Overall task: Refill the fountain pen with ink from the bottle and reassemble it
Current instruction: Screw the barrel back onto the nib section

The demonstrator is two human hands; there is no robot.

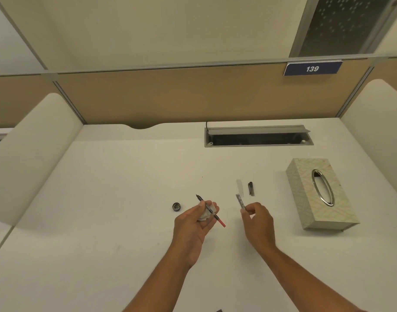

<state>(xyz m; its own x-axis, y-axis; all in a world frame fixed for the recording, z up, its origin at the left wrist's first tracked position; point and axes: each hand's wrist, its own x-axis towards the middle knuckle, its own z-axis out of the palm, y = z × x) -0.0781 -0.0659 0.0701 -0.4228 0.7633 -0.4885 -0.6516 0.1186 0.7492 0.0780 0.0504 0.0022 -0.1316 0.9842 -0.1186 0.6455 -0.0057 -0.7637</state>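
My left hand (196, 221) holds the pen's nib section (206, 207), nib pointing up and away, with a red-tipped converter at its lower end. A crumpled white tissue (206, 213) is in the same hand. My right hand (257, 218) pinches the lower end of the grey pen barrel (240, 201), which points up and away. The black pen cap (251, 188) lies on the white desk (125, 199) just beyond the right hand. A small dark round bottle lid (176, 206) sits on the desk left of my left hand. No ink bottle is in view.
A patterned tissue box (319, 194) with an oval metal opening stands at the right. An open cable tray (258, 137) is set into the desk at the back. Partition walls enclose the desk on three sides.
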